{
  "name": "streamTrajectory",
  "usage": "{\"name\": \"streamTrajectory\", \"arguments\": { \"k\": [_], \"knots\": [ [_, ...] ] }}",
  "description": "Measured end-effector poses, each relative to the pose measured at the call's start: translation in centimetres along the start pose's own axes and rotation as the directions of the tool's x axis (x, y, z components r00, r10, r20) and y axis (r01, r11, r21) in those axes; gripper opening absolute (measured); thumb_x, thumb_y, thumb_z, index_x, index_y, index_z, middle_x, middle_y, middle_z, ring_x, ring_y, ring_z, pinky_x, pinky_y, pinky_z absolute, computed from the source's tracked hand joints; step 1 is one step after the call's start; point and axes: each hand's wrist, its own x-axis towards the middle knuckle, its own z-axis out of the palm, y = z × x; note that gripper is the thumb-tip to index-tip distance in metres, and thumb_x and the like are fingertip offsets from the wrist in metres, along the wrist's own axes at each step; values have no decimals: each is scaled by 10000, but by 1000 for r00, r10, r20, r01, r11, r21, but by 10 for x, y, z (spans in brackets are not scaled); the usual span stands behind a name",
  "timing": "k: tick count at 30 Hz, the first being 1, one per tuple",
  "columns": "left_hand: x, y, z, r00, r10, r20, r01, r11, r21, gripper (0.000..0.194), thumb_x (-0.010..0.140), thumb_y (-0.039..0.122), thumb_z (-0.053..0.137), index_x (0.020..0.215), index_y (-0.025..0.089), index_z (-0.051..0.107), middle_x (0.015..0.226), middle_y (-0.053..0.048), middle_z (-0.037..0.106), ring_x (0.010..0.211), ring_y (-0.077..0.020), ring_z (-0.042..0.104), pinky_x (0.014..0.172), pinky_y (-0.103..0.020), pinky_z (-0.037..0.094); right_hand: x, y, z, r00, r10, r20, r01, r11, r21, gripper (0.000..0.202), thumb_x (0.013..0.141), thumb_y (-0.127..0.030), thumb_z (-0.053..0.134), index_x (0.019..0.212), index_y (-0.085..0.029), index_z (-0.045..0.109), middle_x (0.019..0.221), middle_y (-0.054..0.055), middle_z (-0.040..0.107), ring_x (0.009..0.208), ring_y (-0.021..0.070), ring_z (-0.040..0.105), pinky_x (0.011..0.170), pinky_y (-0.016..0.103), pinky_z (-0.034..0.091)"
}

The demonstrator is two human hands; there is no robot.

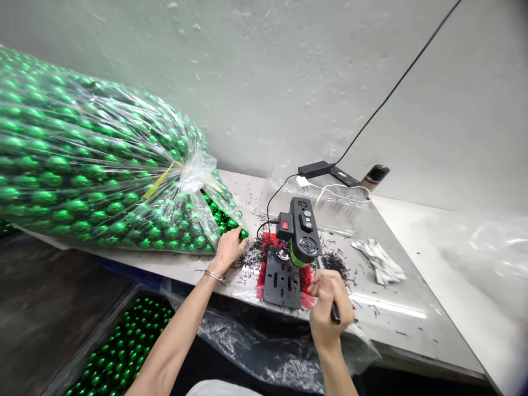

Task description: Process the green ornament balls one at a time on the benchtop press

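Note:
At the mouth of a clear plastic bag (136, 192) full of shiny green balls, my left hand (230, 247) has its thumb and finger closed around one green ball (243, 234). My right hand (332, 302) grips a slim tool with a black handle (335, 314); its kind is unclear, and its front part is mostly hidden by the fingers. Between the hands stands a small black and green machine (305, 231) on a black slotted base plate (282, 283). Beneath that plate lies a red mat (261, 280).
Short black bits (336, 265) are scattered around the machine. White gloves (380, 261) lie at the right, and a black power adapter (315, 168) with cables sits near the wall. Below the table at left, a plastic-lined container (88, 330) holds more green balls.

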Motion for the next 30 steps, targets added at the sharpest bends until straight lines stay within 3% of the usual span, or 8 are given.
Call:
{"name": "streamTrajectory", "arguments": {
  "k": [2,5,8,11,14,17,25,30],
  "knots": [
    [-8,0,-8,994,-102,34,108,937,-332,294,863,310,660,1121,171,675,939,-79,731,894,-246,671,855,-358,513,-1,1,0,1000,12,-4,-12,1000,-3,305,943,-99,460,657,-202,486,678,-11,531,653,127,543,589,275,399],
    [-25,7,-13,953,-214,215,294,477,-828,347,806,360,732,1090,166,683,958,-60,741,887,-211,699,872,-339,543,-3,2,1,1000,29,-13,-29,1000,3,303,945,-104,458,660,-200,491,694,-9,536,646,122,536,582,273,399],
    [-45,19,-5,890,-193,413,426,32,-904,277,759,297,793,968,144,694,968,-69,755,878,-189,724,880,-316,565,-3,1,1,999,42,-11,-42,999,2,305,949,-97,449,664,-198,490,694,-12,527,647,115,528,586,268,399],
    [-62,32,12,813,-201,547,540,-94,-836,215,748,230,812,906,146,692,903,-57,763,795,-153,722,752,-245,579,0,-2,0,998,57,-3,-57,998,-5,316,954,-104,443,655,-199,485,686,-14,521,656,116,530,594,268,404],
    [-73,41,32,788,-217,576,579,-54,-813,288,725,213,835,965,154,686,872,-43,757,736,-128,703,687,-216,564,3,-5,0,998,63,8,-63,998,-9,321,959,-115,438,653,-201,485,690,-12,530,659,118,536,594,271,405],
    [-78,48,47,843,-208,496,524,113,-844,375,712,267,841,1026,155,668,919,-52,750,832,-159,709,793,-272,570,4,-6,0,999,51,8,-51,999,-9,322,957,-109,439,652,-203,481,678,-14,526,663,121,540,600,274,407],
    [-86,56,59,976,18,217,140,714,-686,305,807,264,690,1100,199,641,1054,-77,743,968,-232,703,884,-377,547,1,-3,0,1000,24,13,-24,1000,-12,309,948,-82,436,668,-204,478,677,-14,522,671,122,539,605,274,420],
    [-88,54,64,994,70,86,-14,847,-532,300,820,268,711,1112,221,664,1050,-69,733,974,-246,692,861,-376,555,0,-2,-1,1000,24,14,-23,1000,-5,317,950,-85,433,659,-206,470,669,-12,516,669,126,540,597,277,420]
  ]
}}
